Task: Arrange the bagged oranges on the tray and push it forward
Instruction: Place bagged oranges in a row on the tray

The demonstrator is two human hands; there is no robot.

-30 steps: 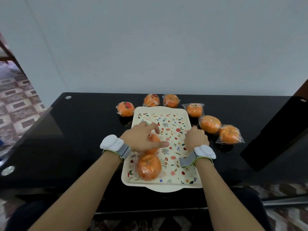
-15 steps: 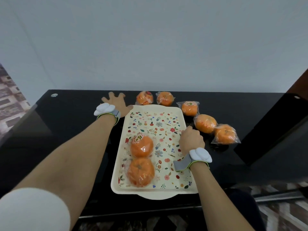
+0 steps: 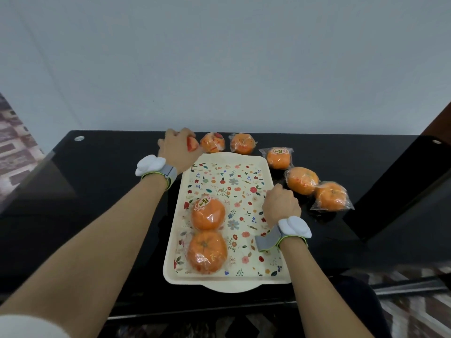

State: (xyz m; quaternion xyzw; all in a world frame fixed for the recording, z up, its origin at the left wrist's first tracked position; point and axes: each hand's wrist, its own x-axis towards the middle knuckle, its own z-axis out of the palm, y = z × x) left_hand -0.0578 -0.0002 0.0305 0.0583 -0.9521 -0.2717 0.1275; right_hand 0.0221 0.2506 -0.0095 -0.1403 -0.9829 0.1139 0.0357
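Note:
A cream floral tray (image 3: pixel 231 181) lies on the black glass table. Two bagged oranges sit in its left column, one at the near end (image 3: pixel 207 252) and one just beyond it (image 3: pixel 208 213). My left hand (image 3: pixel 177 147) is past the tray's far left corner, fingers closed around a bagged orange (image 3: pixel 192 143). My right hand (image 3: pixel 280 203) is curled on the tray's right rim. Several more bagged oranges lie off the tray: two behind it (image 3: pixel 212 142) (image 3: pixel 242 143) and three along the right side (image 3: pixel 278 157) (image 3: pixel 302 180) (image 3: pixel 330 196).
The black glass table (image 3: pixel 102 191) ends at a white wall behind. A dark panel (image 3: pixel 400 191) rises at the right side. Patterned floor tiles (image 3: pixel 14 142) show past the table's left edge.
My left hand left the second orange on the tray, reached to the far left corner, and has closed on the orange there. My right hand stayed on the tray's rim.

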